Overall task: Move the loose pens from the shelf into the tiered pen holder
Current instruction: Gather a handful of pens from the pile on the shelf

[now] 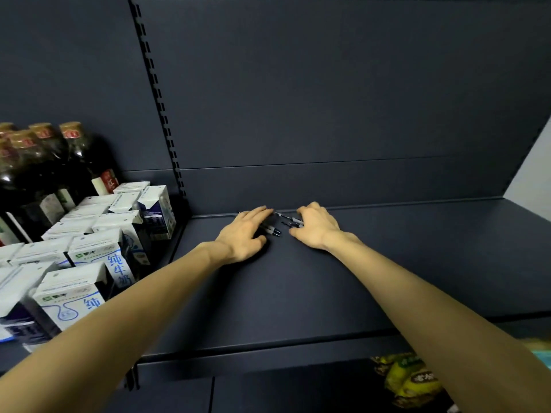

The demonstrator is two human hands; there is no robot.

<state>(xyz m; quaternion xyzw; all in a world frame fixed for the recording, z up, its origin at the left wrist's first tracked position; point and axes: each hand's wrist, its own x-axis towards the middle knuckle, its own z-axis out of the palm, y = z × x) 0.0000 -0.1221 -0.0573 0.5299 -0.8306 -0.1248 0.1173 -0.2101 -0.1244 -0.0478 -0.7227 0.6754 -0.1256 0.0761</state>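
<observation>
Several dark loose pens [273, 230] lie at the back of the dark shelf [298, 293], close to the rear panel. My left hand [246, 234] lies flat over the left pens, fingers stretched toward the back wall. My right hand [316, 228] rests over the right pens [288, 217], fingers bent down onto them; whether it grips one is hidden. No tiered pen holder is in view.
White and blue milk cartons [92, 254] fill the neighbouring shelf on the left, with dark bottles [44, 174] behind them. A slotted upright [161, 114] divides the bays. Yellow-green packets [408, 380] sit on the shelf below at the right.
</observation>
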